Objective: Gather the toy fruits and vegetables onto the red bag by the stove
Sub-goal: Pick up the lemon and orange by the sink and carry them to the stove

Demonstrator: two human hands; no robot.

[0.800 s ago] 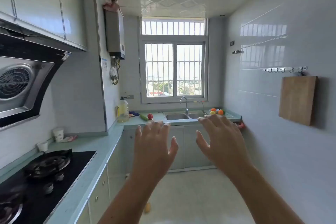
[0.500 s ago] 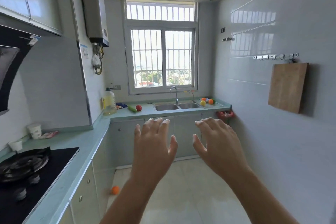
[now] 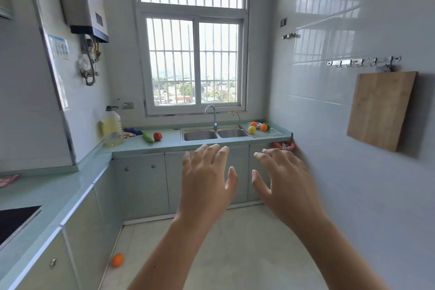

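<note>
Both my hands are raised in front of me with fingers spread and nothing in them: my left hand (image 3: 207, 181) and my right hand (image 3: 284, 183). On the far counter a green toy vegetable (image 3: 148, 137) and a red toy tomato (image 3: 157, 136) lie left of the sink. Right of the sink lie a yellow toy fruit (image 3: 251, 129), an orange toy fruit (image 3: 263, 127) and another orange piece (image 3: 253, 123). An orange toy fruit (image 3: 117, 259) rests on the floor by the left cabinets. A corner of the black stove (image 3: 14, 219) shows at the left edge. A reddish thing (image 3: 8, 180) lies on the counter beyond it.
A double steel sink (image 3: 215, 134) with a tap sits under the window. An oil bottle (image 3: 113, 128) stands in the counter's corner. A wooden cutting board (image 3: 381, 110) hangs on the right wall. Something red (image 3: 283, 145) hangs below the counter's right end. The floor ahead is open tile.
The view has swung right and moved toward the sink counter; the stove slid almost out of view. The orange toy on the floor came into view. Both hands stay raised and open.
</note>
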